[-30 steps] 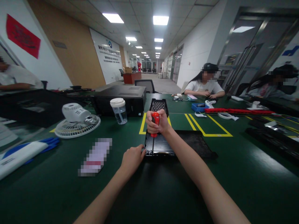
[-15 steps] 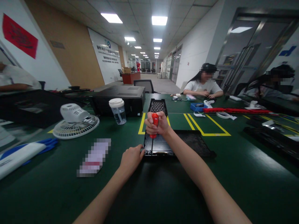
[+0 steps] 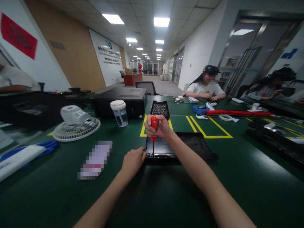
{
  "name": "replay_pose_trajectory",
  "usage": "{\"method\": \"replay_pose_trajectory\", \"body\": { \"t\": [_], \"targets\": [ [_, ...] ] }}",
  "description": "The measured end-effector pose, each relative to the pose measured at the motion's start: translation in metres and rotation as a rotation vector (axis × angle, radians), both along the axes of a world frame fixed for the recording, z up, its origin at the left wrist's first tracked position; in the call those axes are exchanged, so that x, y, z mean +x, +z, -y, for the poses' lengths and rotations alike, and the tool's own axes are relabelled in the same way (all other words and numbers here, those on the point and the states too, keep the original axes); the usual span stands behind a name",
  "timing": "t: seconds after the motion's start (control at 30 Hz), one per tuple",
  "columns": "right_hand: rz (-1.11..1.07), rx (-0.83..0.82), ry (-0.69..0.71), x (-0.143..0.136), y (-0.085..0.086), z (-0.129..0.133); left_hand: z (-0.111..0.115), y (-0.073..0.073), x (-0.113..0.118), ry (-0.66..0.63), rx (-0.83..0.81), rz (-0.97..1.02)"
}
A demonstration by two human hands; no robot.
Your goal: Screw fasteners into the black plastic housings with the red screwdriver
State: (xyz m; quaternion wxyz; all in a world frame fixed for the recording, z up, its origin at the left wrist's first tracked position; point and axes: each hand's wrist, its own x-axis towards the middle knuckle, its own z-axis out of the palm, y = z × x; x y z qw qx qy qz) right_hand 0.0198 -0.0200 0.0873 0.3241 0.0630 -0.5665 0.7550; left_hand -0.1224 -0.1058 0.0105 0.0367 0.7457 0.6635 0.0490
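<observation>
My right hand point(image 3: 161, 127) is closed around the red handle of a screwdriver point(image 3: 154, 129). Its dark shaft points straight down, and the tip meets the front left corner area of a flat black plastic panel point(image 3: 193, 144). A shiny ribbed section lies on the panel's left half, partly hidden by my right hand and forearm. My left hand point(image 3: 134, 159) grips the panel's front left corner, thumb against the edge, the other fingers partly out of sight. Just behind the panel stands a narrow black tray point(image 3: 160, 109) with rows of small shiny pieces in it.
Left on the green table point(image 3: 95, 202) are a white fan point(image 3: 76, 122), a lidded cup point(image 3: 119, 114), a blurred-out lilac item point(image 3: 96, 160) and blue-and-white gloves point(image 3: 30, 153). A large black box point(image 3: 121, 99) stands behind. Across the table, right, a person point(image 3: 206, 85) sits near a blue bin point(image 3: 201, 109).
The screwdriver handle has swung slightly left and now stands more upright, my right hand turning with it. My left hand keeps its place on the panel.
</observation>
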Motion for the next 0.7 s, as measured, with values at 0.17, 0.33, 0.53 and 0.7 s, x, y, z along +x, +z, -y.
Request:
{"method": "replay_pose_trajectory", "body": {
  "t": [0.17,0.33,0.53,0.7],
  "targets": [
    [0.020,-0.021,-0.053,-0.0003,0.0009,0.0018,0.0009,0.0010,0.0001,-0.006,0.004,0.015],
    [0.042,-0.016,-0.111,-0.0004,0.0006,0.0021,0.0022,0.0045,0.0014,0.012,-0.031,0.020],
    [0.011,0.001,-0.114,-0.0004,0.0014,0.0056,0.0027,0.0060,0.0025,0.020,-0.043,0.009],
    [0.023,-0.023,-0.162,-0.0005,0.0013,0.0076,0.0026,0.0056,0.0029,0.006,-0.030,0.005]
  ]
}}
